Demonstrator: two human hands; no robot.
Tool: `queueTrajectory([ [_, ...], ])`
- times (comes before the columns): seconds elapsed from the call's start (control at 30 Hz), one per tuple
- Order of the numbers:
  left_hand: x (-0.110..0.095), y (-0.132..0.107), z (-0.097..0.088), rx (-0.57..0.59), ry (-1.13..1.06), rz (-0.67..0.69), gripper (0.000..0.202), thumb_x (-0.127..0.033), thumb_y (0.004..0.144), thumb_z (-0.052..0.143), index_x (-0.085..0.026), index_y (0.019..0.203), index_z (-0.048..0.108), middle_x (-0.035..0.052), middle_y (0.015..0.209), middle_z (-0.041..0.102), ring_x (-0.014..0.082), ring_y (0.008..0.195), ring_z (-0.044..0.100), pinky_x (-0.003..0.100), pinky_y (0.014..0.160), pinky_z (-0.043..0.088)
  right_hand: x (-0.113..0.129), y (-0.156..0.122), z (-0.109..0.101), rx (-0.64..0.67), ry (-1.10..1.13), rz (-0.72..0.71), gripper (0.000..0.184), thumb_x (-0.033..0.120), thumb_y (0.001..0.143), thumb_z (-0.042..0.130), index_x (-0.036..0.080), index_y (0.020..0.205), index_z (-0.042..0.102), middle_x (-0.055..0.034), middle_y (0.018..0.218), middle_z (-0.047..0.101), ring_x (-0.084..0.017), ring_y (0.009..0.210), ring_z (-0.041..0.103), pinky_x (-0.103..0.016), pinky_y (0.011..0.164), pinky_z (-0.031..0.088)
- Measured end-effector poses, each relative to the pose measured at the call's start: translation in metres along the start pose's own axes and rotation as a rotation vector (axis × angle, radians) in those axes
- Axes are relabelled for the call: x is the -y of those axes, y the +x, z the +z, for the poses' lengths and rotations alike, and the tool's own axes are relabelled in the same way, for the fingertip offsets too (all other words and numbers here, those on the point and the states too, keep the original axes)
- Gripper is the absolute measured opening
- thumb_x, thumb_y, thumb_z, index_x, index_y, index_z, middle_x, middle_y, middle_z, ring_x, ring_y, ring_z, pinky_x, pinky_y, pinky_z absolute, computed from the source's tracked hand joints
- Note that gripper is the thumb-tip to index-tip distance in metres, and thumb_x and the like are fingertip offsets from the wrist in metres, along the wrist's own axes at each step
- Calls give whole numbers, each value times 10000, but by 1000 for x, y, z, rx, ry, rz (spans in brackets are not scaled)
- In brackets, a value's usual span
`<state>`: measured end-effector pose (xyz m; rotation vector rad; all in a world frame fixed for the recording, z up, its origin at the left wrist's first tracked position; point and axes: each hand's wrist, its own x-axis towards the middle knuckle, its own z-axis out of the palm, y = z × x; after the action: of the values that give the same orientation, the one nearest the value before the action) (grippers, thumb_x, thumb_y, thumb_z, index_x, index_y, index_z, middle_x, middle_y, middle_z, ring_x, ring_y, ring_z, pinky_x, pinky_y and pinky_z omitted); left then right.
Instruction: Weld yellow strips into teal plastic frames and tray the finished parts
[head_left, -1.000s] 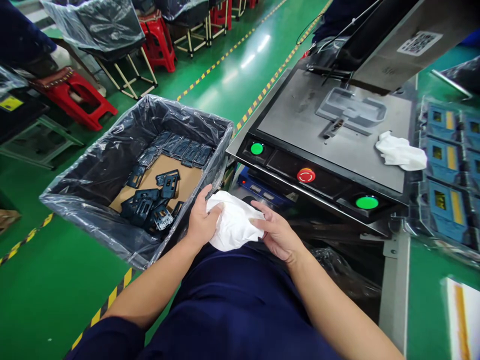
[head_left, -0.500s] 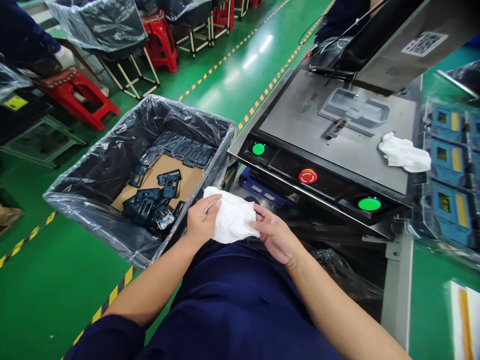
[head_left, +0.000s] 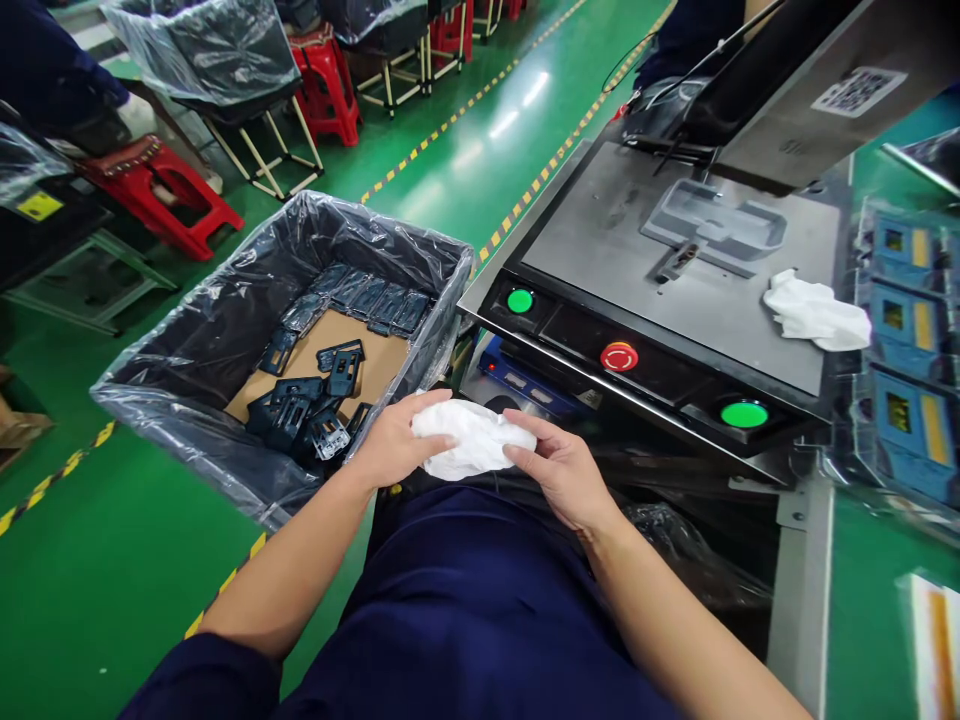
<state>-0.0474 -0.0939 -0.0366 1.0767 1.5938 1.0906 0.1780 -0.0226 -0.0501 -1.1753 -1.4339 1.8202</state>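
A crumpled white cloth point(head_left: 472, 440) is stretched between my two hands, in front of my body. My left hand point(head_left: 394, 440) grips its left end with the thumb on top. At the right end, my right hand point(head_left: 562, 465) pinches it between thumb and fingers. The cloth is bunched, and anything inside it is hidden. Just beyond my hands stands a machine with a metal plate point(head_left: 585, 260), a grey fixture point(head_left: 712, 225) and a raised head point(head_left: 817, 100). A second crumpled white cloth point(head_left: 817, 312) lies on the plate's right side.
To the left, a bin lined with clear plastic point(head_left: 180, 440) holds cardboard point(head_left: 300, 355) and several dark plastic parts point(head_left: 300, 410). The machine's front has green buttons point(head_left: 744, 414) and a red stop button point(head_left: 619, 357). Blue parts point(head_left: 911, 420) sit in a tray at right. Red stools point(head_left: 161, 190) stand behind.
The cloth has gone from spread flatter to more bunched and narrower. My left thumb has come over its near side, and my right fingers have closed further onto its end.
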Motion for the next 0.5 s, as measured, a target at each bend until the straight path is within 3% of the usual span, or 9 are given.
queueTrajectory([
  [0.13, -10, -1, -12, -40, 415, 119, 372, -328, 742, 740, -238, 1103, 739, 47, 903, 688, 203, 803, 627, 332, 823, 491, 8, 2, -6, -144, -407, -200, 331, 461, 736, 737, 244, 986, 743, -56, 929, 715, -233, 832, 639, -407, 832, 511],
  [0.23, -19, -1, -17, -87, 488, 192, 149, -321, 803, 666, -237, 855, 778, 51, 808, 648, 195, 772, 607, 326, 794, 480, 19, 3, -5, -218, -538, -332, 228, 478, 755, 717, 251, 755, 715, -68, 874, 677, -236, 835, 623, -409, 841, 497],
  [0.3, -27, -1, -21, -122, 392, 254, 112, -296, 784, 681, -218, 769, 759, 79, 969, 668, 220, 918, 623, 343, 878, 468, 30, 1, -4, -195, -443, -345, 294, 498, 735, 740, 233, 643, 650, -96, 1037, 670, -261, 969, 614, -422, 902, 476],
  [0.37, -39, -3, -23, -85, 189, 265, 105, -295, 756, 715, -193, 734, 732, 96, 1075, 672, 246, 1011, 621, 370, 943, 452, 45, -5, -1, -76, -236, -263, 368, 509, 717, 764, 217, 589, 581, -102, 1117, 662, -269, 1013, 611, -418, 898, 483],
  [0.43, -54, -11, -25, -3, -75, 184, 187, -357, 750, 738, -177, 715, 701, 92, 932, 697, 236, 887, 647, 375, 853, 493, 65, -16, 2, 38, -8, -133, 404, 517, 709, 777, 220, 582, 534, -82, 910, 686, -226, 797, 633, -373, 722, 523],
  [0.5, -74, -26, -27, 31, -309, 49, 300, -462, 723, 763, -175, 703, 676, 53, 677, 641, 184, 632, 600, 327, 637, 495, 85, -33, 4, 63, 160, -33, 377, 514, 708, 775, 242, 622, 530, -22, 621, 586, -154, 508, 509, -299, 488, 449],
])
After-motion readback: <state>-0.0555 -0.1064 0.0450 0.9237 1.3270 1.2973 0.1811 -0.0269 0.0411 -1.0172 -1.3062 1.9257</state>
